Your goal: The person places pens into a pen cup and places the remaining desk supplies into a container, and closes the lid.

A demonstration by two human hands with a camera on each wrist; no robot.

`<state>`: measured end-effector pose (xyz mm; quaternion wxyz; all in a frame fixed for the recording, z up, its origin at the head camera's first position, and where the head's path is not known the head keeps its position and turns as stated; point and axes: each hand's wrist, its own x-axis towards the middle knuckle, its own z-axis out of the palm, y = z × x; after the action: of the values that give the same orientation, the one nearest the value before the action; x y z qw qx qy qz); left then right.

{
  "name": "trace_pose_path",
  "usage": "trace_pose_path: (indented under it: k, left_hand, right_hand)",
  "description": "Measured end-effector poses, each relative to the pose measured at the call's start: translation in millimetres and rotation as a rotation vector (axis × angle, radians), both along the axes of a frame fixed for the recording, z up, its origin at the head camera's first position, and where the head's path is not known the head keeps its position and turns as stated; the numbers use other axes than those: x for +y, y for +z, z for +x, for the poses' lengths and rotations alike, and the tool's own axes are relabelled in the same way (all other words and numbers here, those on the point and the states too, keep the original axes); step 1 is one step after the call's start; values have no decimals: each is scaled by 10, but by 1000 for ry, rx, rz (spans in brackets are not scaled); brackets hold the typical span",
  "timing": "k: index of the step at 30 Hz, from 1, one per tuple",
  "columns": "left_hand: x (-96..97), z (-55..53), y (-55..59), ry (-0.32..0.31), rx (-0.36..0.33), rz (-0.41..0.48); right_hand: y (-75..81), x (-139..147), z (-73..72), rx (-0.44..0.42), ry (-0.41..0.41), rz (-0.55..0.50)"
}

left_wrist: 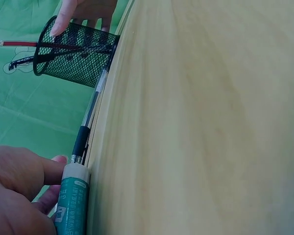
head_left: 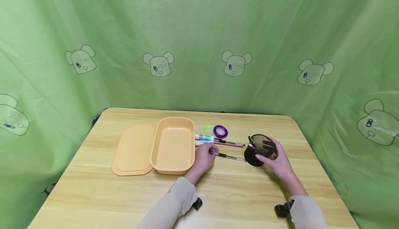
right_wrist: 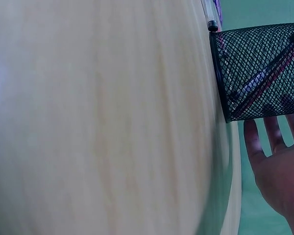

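Note:
My right hand (head_left: pixel 278 159) holds a black mesh pen cup (head_left: pixel 256 155) near the table's right side, thumb in front and fingers behind. Inside the cup lean a red pencil (left_wrist: pixel 19 44) with a white end and a black pen (left_wrist: pixel 22 62). My left hand (head_left: pixel 203 158) pinches the near end of a clear pen with a black grip (head_left: pixel 229 156), which lies on the table pointing at the cup's base. A glue stick (left_wrist: pixel 73 203) with a white cap and teal label partly hides those fingertips in the left wrist view.
An orange box (head_left: pixel 173 146) stands left of my left hand, with its lid (head_left: pixel 136 149) beside it. Beyond the hand lie a teal-labelled tube (head_left: pixel 204 138), another pen (head_left: pixel 229 142), a dark red pencil (head_left: pixel 229 144), a purple tape roll (head_left: pixel 220 131) and a yellow-green roll (head_left: pixel 207 130).

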<state>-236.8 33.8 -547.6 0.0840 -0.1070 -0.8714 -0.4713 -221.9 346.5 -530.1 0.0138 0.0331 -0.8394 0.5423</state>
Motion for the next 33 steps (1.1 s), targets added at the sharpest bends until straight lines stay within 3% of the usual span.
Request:
trace_pose_path:
  k: [24,29,33]
  left_hand:
    - [24,67,156,4,-39,64]
    - [40,83,200,-14,-65,122]
    - [56,94,221,-34,-94,218]
  right_hand:
    - [24,-8,5,-6,4,-13]
    - [22,-10,7,-1,3,-8]
    - [17,6,14,3,3,-11]
